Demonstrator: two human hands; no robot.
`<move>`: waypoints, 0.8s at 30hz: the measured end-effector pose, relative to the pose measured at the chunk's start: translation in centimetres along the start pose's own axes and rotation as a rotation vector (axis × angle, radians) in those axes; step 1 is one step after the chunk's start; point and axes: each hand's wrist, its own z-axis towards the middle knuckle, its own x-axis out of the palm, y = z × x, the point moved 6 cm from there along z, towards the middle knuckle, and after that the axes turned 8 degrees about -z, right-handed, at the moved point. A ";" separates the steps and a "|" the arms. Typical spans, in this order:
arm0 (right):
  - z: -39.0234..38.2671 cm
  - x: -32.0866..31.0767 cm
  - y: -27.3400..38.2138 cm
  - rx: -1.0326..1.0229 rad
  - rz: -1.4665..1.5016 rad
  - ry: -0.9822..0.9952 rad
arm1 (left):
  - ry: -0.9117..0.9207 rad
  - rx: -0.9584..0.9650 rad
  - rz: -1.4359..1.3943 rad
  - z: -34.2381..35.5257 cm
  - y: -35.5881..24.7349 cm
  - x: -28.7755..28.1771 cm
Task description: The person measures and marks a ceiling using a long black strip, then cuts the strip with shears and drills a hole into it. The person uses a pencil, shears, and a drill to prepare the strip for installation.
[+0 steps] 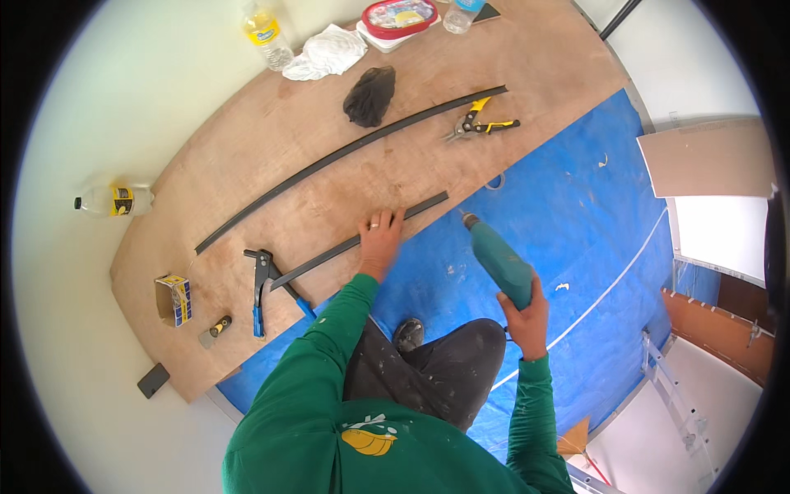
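In my right hand (527,321) is a teal power drill (500,265), its bit pointing up and to the left, over the blue sheet. My left hand (381,247) is closed over a short dark strip (325,257) lying along the near edge of the wooden board, fingers curled across its top. The drill tip is apart from the strip, right of its far end. Beside the strip's left end lies a hand riveter (262,284) with blue handles. Farther off, a longer dark strip (329,159) lies on the board, with yellow-handled snips (477,123) near its right end.
The wooden board (222,193) bears an opened small box (174,300), a small yellow-and-black tool (219,327), a black bag (370,96), a white bag (329,52) and a red-rimmed container (399,16). Blue sheeting (568,222) covers the floor; a ladder (679,403) is at right.
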 end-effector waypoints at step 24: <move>13.7 1.5 3.6 -0.063 -0.246 0.002 | 0.015 0.054 -0.030 3.4 -0.5 1.3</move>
